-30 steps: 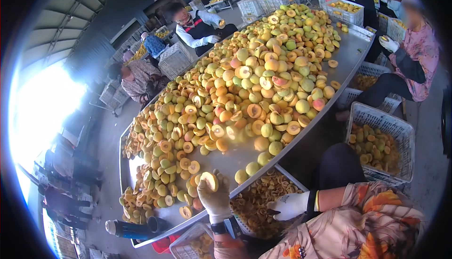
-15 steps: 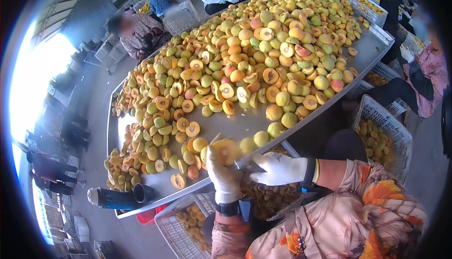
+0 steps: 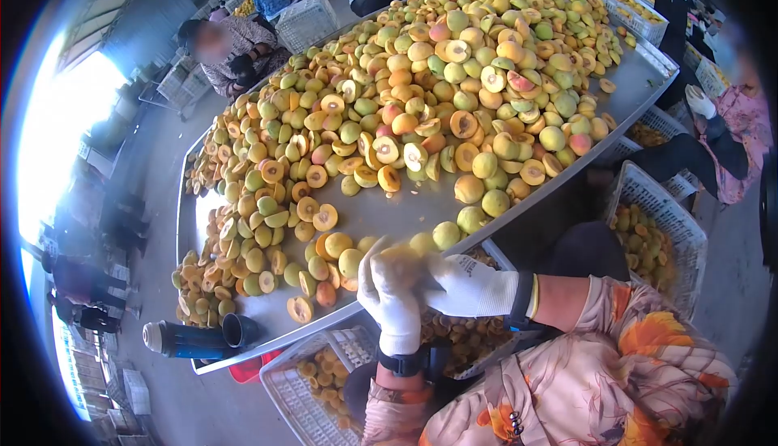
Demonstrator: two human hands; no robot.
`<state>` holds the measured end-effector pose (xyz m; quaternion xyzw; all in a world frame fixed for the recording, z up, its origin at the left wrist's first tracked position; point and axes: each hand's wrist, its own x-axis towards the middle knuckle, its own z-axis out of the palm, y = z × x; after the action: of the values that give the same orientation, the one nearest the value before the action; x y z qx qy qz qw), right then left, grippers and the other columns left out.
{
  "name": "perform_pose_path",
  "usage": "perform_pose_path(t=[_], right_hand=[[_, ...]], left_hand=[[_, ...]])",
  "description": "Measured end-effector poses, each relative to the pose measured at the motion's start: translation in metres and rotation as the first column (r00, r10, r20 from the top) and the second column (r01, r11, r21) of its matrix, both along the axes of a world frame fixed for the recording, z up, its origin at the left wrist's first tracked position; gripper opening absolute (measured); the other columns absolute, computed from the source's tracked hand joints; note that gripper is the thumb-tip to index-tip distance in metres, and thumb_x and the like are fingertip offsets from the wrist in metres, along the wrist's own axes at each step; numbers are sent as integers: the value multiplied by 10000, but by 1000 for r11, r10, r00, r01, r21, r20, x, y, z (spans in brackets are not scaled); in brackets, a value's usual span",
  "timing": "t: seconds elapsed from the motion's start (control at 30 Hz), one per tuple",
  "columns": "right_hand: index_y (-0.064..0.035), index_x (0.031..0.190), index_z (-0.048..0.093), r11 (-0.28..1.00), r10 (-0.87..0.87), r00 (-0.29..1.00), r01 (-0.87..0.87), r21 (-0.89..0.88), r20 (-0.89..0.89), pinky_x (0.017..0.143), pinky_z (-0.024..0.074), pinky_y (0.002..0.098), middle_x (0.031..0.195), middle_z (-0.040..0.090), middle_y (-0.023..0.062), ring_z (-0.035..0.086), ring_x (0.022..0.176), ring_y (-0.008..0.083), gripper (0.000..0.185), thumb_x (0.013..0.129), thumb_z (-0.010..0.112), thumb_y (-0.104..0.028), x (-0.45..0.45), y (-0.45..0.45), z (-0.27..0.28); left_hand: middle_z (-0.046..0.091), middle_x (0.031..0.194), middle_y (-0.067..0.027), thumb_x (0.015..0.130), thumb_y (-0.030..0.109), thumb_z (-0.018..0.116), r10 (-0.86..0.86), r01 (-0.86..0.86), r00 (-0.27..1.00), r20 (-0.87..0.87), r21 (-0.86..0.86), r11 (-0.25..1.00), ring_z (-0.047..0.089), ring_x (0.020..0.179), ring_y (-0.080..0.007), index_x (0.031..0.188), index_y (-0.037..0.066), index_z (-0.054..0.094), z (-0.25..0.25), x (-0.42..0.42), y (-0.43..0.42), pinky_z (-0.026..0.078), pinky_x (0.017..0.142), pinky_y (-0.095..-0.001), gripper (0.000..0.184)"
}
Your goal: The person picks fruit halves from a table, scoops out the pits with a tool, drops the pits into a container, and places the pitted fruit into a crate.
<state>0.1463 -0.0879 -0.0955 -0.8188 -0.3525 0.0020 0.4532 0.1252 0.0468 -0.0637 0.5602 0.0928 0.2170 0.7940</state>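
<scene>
Above the table's near edge, my white-gloved left hand (image 3: 391, 296) is closed around a halved peach (image 3: 400, 264), which is smeared by motion. My right hand (image 3: 472, 285), also gloved, is closed and pressed against the near side of that peach. A small metal tool showed at its fingertips a moment earlier; now blur and the fingers hide it. Many halved yellow peaches (image 3: 389, 150), several with the stone showing, are heaped on the metal table (image 3: 381, 213). Below my hands stands a crate of brownish pieces (image 3: 466, 341).
A crate of peach halves (image 3: 296, 389) stands low at left, another crate (image 3: 685, 243) at right. A dark blue flask (image 3: 190, 341) and a black cup (image 3: 241, 330) are at the table's left corner. Co-workers sit around the table, one in pink (image 3: 745, 138) at right.
My left hand has turned and shifted slightly right, closer to the right hand. The peach's cut face, visible before, is now blurred between them. The view has shifted a little.
</scene>
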Motion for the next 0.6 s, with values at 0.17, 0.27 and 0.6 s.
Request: perform_pose_path(t=[0.17, 0.27, 0.6], right_hand=[[22, 943, 597, 1000, 15, 999, -15, 3, -50, 613, 525, 474, 754, 665, 225, 682, 672, 391, 247, 898, 674, -208, 0, 0, 8], [14, 925, 629, 996, 46, 990, -56, -72, -132, 617, 514, 431, 804, 673, 183, 671, 675, 341, 168, 878, 688, -137, -3, -6, 34], [-56, 840, 664, 792, 423, 393, 278, -544, 817, 659, 483, 328, 756, 615, 27, 618, 723, 178, 118, 870, 598, -150, 7, -28, 19]], left_hand=[[666, 942, -32, 1056, 322, 576, 48, -49, 999, 7, 91, 995, 555, 736, -69, 1164, -19, 682, 9, -4, -7, 460, 645, -200, 373], [661, 896, -35, 1055, 317, 586, 38, -39, 999, 13, 120, 992, 543, 734, -84, 1219, -58, 626, 9, -2, -4, 471, 658, -226, 411], [632, 837, -26, 1031, 238, 612, 19, -17, 1000, -7, 261, 965, 535, 685, -80, 1070, -33, 690, -4, 1, 8, 447, 613, -217, 285]])
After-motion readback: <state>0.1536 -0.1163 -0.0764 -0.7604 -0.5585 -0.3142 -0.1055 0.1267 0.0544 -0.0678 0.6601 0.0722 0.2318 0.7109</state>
